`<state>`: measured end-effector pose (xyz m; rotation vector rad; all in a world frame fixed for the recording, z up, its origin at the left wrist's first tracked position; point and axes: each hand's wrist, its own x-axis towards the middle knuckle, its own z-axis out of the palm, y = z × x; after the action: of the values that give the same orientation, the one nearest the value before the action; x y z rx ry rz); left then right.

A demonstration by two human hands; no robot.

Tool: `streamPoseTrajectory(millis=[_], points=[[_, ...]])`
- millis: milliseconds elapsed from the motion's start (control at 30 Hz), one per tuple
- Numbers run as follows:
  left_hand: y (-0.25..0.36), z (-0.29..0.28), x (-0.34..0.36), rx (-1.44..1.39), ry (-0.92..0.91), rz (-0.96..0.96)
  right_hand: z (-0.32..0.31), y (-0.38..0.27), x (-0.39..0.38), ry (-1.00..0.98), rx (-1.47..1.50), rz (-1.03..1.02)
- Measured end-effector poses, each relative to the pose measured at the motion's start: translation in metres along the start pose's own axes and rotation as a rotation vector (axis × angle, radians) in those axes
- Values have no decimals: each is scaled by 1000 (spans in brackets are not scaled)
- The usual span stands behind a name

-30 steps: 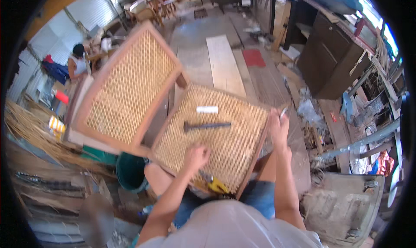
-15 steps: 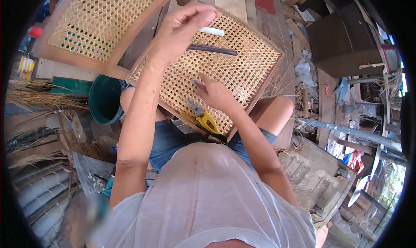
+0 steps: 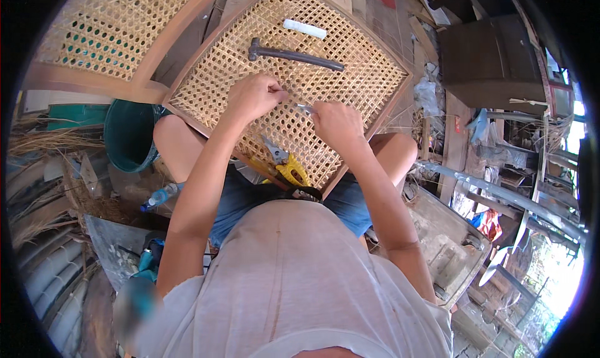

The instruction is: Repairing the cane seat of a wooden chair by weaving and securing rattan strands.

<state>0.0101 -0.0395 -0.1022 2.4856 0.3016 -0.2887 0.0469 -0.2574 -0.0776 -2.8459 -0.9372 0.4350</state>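
A woven cane panel point(image 3: 350, 86) in a wooden frame lies across my lap. My left hand point(image 3: 255, 98) is over its middle, thumb and fingertips pinched together; whatever is between them is too small to make out. Close to its right, my right hand point(image 3: 339, 123) is closed around a small metal tool point(image 3: 306, 108), whose short tip points toward the left fingers. Its handle is hidden in the fist. Beyond both hands a dark hammer point(image 3: 294, 55) and a white stick-shaped piece point(image 3: 304, 28) rest on the weave. Yellow-handled snips point(image 3: 290, 169) lie at the near corner.
Another cane-woven frame point(image 3: 147, 58) stands at the upper left. Beside my left knee is a dark green bucket point(image 3: 131, 136), with a plastic bottle point(image 3: 161, 196) nearer me. A dark cabinet point(image 3: 490, 58) and a long pipe point(image 3: 494, 186) are on the right.
My left hand has come down and nearer from above the hammer, uncovering the hammer's head. My right hand has shifted right, still with the small tool. The view has moved slightly.
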Motion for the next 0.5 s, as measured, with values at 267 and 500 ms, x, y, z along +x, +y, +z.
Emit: streamPoseTrajectory(millis=[267,500], points=[[14,-4,-8,73,199,-35,-10,-26,19,-159,-92,22],[27,-8,-11,136,254,13,2,-10,23,-85,42,11]])
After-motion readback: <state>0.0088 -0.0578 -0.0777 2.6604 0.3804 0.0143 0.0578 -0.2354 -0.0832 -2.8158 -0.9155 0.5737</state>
